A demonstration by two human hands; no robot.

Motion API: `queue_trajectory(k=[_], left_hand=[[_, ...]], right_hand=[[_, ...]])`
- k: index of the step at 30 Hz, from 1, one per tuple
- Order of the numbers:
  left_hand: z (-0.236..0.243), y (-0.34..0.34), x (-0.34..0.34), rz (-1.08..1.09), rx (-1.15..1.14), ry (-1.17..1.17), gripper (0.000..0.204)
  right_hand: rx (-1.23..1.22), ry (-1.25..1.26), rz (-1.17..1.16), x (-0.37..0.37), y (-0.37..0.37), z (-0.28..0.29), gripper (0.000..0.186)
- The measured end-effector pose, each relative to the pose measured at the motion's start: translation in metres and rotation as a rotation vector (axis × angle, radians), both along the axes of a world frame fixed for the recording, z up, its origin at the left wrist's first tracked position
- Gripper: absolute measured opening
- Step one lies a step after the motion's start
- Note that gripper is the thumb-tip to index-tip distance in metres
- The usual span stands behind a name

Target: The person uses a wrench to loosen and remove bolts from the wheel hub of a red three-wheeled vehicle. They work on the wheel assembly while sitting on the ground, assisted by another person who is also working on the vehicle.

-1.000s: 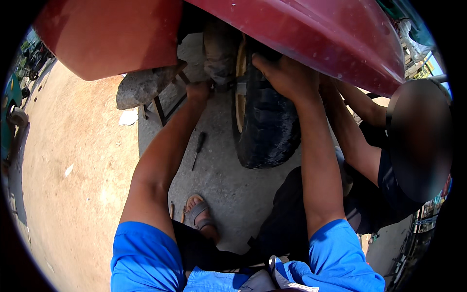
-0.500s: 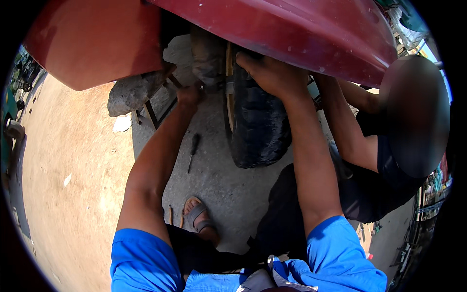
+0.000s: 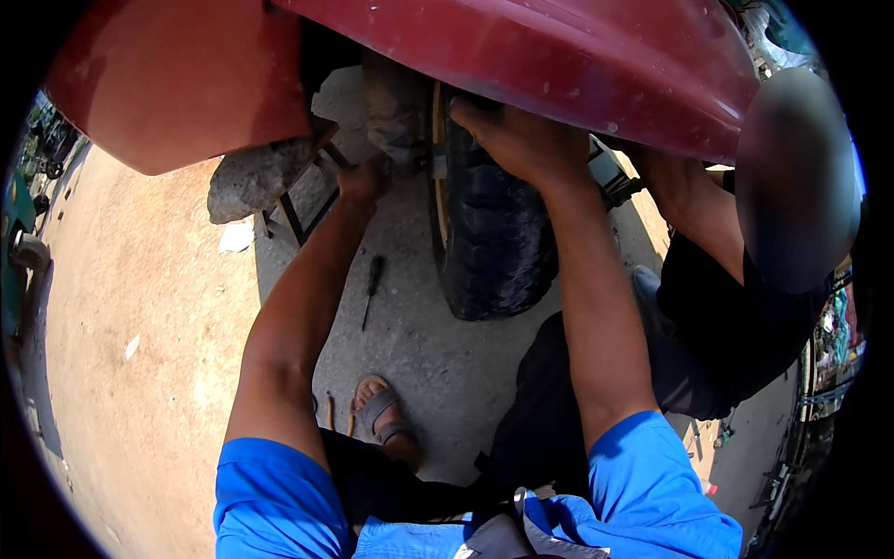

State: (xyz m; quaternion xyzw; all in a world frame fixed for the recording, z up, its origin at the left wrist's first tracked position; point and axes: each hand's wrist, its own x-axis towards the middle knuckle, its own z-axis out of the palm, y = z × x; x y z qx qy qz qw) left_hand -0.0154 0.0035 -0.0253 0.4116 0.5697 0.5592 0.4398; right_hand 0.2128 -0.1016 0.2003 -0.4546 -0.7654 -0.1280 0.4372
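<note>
A black knobbly tyre on a yellowish rim stands under a red body panel. My right hand grips the top of the tyre, its thumb toward the rim side; the other fingers are hidden behind tyre and panel. On the tyre's left, my left hand is closed beside the dirty hub part. What its fingers hold is too dark to make out. Below that hand a screwdriver with a dark handle lies on the ground.
A rough stone rests on a metal stand below the left red panel. A co-worker's arm reaches under the panel on the right. My sandalled foot is near two thin brown sticks.
The co-worker's head and arm have shifted up and to the right, uncovering a bright metal part beyond the tyre. My two hands stay in nearly the same places.
</note>
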Motion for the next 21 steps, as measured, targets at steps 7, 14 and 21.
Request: queue_trajectory(k=[7, 14, 21], left_hand=[[0.018, -0.009, 0.012, 0.053, 0.085, -0.084, 0.029], [-0.01, 0.0, 0.009, -0.121, 0.226, -0.367, 0.019], [-0.059, 0.027, -0.028, -0.11, 0.198, 0.054, 0.021]], right_hand=[[0.021, -0.038, -0.038, 0.0, 0.003, -0.002, 0.059], [0.151, -0.06, -0.05, 0.006, 0.007, -0.002, 0.063], [0.224, -0.078, -0.017, -0.003, 0.011, -0.001, 0.057]])
